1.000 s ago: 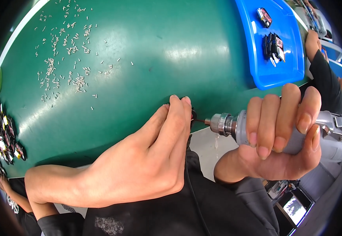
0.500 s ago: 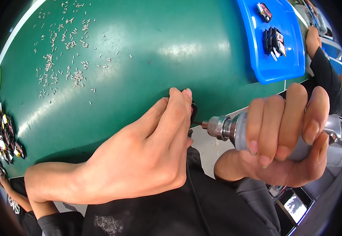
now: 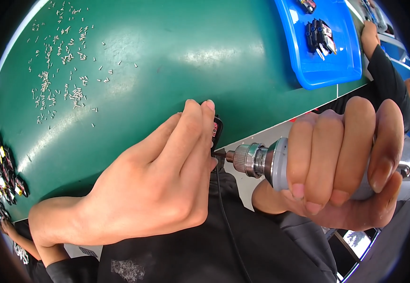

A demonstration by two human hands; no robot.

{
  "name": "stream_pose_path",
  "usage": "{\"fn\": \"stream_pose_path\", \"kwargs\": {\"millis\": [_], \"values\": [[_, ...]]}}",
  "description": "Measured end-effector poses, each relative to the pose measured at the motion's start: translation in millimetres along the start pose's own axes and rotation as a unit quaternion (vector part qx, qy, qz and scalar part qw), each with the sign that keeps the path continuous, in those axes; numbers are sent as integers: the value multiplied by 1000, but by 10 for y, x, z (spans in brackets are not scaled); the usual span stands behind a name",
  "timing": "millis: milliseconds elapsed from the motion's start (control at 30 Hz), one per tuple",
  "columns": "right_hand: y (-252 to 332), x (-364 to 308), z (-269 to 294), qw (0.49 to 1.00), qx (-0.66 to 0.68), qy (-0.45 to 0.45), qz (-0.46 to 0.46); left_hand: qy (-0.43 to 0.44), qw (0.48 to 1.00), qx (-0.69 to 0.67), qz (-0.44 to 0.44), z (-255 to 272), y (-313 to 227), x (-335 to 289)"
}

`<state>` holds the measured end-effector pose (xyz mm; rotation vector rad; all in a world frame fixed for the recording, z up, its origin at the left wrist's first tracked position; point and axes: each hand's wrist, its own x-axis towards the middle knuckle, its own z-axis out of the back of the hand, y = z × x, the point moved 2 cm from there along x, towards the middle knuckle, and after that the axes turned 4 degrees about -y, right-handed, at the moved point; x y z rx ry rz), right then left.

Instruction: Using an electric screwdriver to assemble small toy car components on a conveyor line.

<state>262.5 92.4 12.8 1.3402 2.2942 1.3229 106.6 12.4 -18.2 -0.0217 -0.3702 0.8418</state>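
My left hand (image 3: 153,179) pinches a small black device (image 3: 217,131) near the table's front edge. The fingers cover most of it; a dark rim and a bit of red-and-white label show. A thin black cable (image 3: 225,207) hangs below that hand across my dark clothing. Wrapped around a grey powered screwdriver (image 3: 252,159) is my right hand (image 3: 339,165). The tool lies nearly level, its metal chuck and thin bit pointing left at the device's lower end. Whether the bit touches the device I cannot tell.
Many small loose screws (image 3: 66,61) are scattered on the green table (image 3: 167,28). A pile of black devices (image 3: 2,165) sits at the left edge. A blue tray (image 3: 327,70) at the far right holds several black devices (image 3: 320,37). Another person's arm (image 3: 379,61) is beyond it.
The whole view has shifted, so table, screws and tray appear farther left and slightly higher. The screwdriver looks a little larger, its bit slightly lower against the device. Both hands keep their grips.
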Motion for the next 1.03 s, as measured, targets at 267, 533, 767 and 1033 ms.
{"fn": "stream_pose_path", "kwargs": {"millis": [267,533,767,1033], "values": [[-34,-6,13,999,-27,-28,-2,3,1000,11,-5,-6,-1,-13],[34,-6,-18,998,-32,-52,-2,9,1000,14,-13,2,6,-13],[69,38,55,996,-57,-75,5,10,999,45,1,-19,-53,-24],[33,84,152,995,-82,-48,-15,20,998,60,-9,-10,-40,-34]]}}
